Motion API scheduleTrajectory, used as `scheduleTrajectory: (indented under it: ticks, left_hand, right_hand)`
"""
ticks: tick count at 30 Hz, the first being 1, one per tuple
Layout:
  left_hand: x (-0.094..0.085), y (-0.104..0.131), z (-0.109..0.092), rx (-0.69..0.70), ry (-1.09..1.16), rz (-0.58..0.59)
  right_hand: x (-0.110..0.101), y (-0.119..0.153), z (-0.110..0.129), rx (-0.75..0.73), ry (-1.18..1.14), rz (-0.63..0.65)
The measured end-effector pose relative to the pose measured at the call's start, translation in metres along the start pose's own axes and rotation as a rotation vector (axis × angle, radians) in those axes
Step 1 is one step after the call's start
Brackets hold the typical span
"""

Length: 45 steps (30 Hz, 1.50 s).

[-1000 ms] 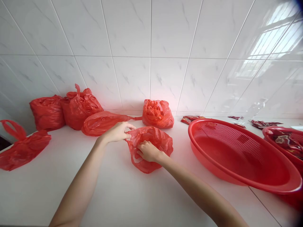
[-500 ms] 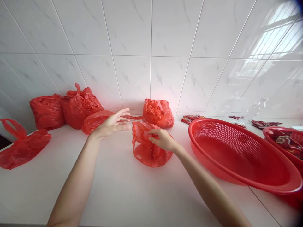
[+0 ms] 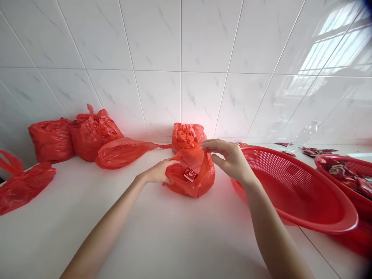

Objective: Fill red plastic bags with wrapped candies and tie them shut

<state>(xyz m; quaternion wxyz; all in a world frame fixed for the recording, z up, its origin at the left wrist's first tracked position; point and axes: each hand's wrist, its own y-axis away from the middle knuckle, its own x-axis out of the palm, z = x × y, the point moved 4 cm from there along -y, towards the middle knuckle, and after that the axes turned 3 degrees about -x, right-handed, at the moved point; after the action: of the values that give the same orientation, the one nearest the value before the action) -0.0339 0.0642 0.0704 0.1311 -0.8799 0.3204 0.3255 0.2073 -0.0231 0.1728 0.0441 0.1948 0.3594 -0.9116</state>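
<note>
A red plastic bag (image 3: 205,182) stands on the white counter (image 3: 162,232) with its mouth spread wide. Inside it lies a small red and white packet (image 3: 190,174). My left hand (image 3: 159,171) grips the bag's left edge, its fingertips partly hidden by the plastic. On the other side, my right hand (image 3: 228,157) pinches the upper right edge of the bag and lifts it.
Behind stands a red bag (image 3: 188,135) of crumpled plastic. Several red bags (image 3: 94,133) are at the left. At the right are a large red basket (image 3: 290,186), a second basket (image 3: 325,158) of packets, loose packets and a clear bottle (image 3: 308,131).
My left hand has moved right onto the bag's left edge. My right hand has risen to the right, pulling the bag open, and the packet inside now shows. The view has shifted slightly.
</note>
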Motion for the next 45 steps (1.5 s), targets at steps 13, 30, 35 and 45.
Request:
scheduleTrajectory:
  ticks: [13, 30, 35, 45]
  left_hand:
    - [-0.043, -0.004, 0.025, -0.082, 0.56, -0.602]
    - [-0.055, 0.016, 0.001, -0.026, 0.247, -0.298]
    - [-0.07, 0.03, -0.007, -0.018, 0.029, -0.255]
    - [-0.049, 0.021, -0.027, 0.069, -0.514, -0.304]
  right_hand:
    - [-0.018, -0.002, -0.008, 0.017, 0.109, -0.095]
    - [0.109, 0.003, -0.073, 0.172, -0.091, -0.107]
    - [0.095, -0.002, -0.076, 0.24, -0.249, -0.231]
    - [0.096, 0.0, -0.065, 0.223, -0.259, -0.23]
